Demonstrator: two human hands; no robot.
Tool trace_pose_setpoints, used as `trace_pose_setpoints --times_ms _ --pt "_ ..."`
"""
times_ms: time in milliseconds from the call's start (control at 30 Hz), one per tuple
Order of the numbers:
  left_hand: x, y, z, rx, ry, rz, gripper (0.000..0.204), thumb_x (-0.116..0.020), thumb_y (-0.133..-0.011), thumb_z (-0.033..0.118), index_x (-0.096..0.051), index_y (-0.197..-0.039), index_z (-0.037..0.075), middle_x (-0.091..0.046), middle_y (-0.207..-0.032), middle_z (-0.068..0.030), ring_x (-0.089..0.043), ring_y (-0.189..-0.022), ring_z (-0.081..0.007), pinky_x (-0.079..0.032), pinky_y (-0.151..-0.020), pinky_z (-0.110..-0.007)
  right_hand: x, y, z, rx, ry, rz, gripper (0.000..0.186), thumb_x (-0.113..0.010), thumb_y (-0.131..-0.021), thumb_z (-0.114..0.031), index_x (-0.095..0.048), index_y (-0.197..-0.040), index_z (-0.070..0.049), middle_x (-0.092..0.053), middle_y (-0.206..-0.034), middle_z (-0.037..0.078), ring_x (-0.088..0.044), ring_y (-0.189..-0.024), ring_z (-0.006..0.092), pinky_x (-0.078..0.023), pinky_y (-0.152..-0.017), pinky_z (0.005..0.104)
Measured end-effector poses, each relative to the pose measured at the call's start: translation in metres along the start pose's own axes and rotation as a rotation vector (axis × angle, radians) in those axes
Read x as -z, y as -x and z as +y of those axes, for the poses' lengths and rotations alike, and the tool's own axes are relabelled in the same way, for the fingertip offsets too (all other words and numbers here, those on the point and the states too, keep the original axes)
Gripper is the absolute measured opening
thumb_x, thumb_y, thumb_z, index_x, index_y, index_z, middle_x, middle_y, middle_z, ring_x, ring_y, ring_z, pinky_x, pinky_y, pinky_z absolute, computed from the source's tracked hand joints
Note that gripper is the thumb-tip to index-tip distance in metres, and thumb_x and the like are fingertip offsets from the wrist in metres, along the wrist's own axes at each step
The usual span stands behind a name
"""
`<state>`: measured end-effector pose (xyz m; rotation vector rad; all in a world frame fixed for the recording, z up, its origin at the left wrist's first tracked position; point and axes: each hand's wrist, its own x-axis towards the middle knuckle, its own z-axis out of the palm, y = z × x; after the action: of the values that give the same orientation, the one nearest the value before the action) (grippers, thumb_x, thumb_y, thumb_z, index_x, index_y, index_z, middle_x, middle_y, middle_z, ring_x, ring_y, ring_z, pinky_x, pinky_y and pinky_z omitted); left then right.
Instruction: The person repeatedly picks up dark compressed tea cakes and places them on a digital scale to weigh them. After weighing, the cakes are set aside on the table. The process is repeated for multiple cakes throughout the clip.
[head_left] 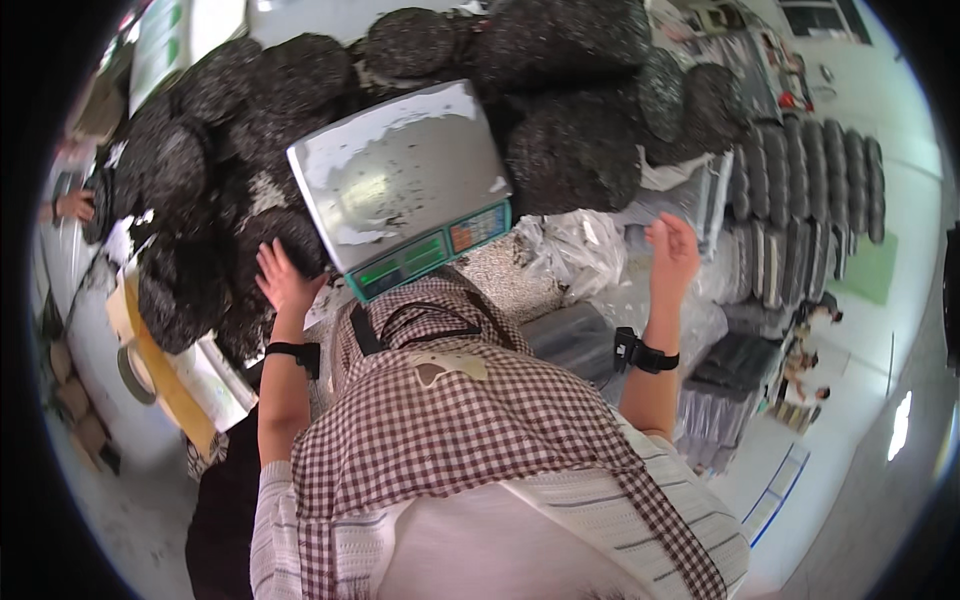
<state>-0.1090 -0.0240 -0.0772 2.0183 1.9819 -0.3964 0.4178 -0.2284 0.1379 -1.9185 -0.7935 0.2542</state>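
- Left hand [287, 280]: at the dark disc [298, 232], left of the scale; fingers spread, nothing gripped; cannot tell whether they touch the disc.
- Right hand [676, 248]: raised by the clear plastic [578, 252]; fingers bent and close together; cannot tell whether they pinch anything.
- Scale [400, 165]: at the table's [512, 272] near edge, set askew, 1 steel plate with whitish patches, its green panel toward the person.
- Dark piles [575, 150]: beyond the scale and on its 2 sides.
- Another person's hand [76, 205]: far left, at 1 dark round thing.
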Motion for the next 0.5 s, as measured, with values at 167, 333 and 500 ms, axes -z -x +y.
trace_pose_setpoints --times_ms 167,333,500 --pt "-0.034 -0.006 -0.003 -0.063 -0.015 -0.007 0.123 -0.092 -0.069 0.051 -0.024 -0.164 0.013 -0.018 -0.173 -0.0137 -0.018 -0.16 -0.0329 -0.028 -0.124 -0.056 -0.027 -0.035 0.002 0.445 0.613 -0.257 0.082 -0.092 -0.075 -0.028 -0.054 -0.143 -0.004 -0.053 -0.151 0.017 -0.05 -0.139 0.0357 -0.04 -0.116 0.0462" --pt "-0.05 -0.022 -0.048 -0.233 0.148 0.026 0.111 -0.093 -0.07 0.044 -0.036 -0.158 0.009 -0.028 -0.169 -0.0195 -0.029 -0.155 -0.0381 -0.033 -0.123 -0.052 -0.03 -0.041 0.007 0.526 0.7 -0.373 0.107 -0.094 -0.072 -0.035 -0.037 -0.158 -0.005 -0.039 -0.163 0.018 -0.039 -0.149 0.0366 -0.033 -0.121 0.052" --pt "-0.066 -0.043 -0.084 -0.253 0.263 0.028 0.076 -0.082 -0.085 0.032 -0.05 -0.148 0.004 -0.047 -0.157 -0.0219 -0.047 -0.143 -0.0399 -0.041 -0.119 -0.046 -0.002 -0.076 0.099 -0.299 -0.231 0.071 0.085 -0.09 -0.081 -0.037 -0.051 -0.145 0.003 -0.061 -0.134 0.016 -0.062 -0.11 0.0195 -0.053 -0.09 0.0356"
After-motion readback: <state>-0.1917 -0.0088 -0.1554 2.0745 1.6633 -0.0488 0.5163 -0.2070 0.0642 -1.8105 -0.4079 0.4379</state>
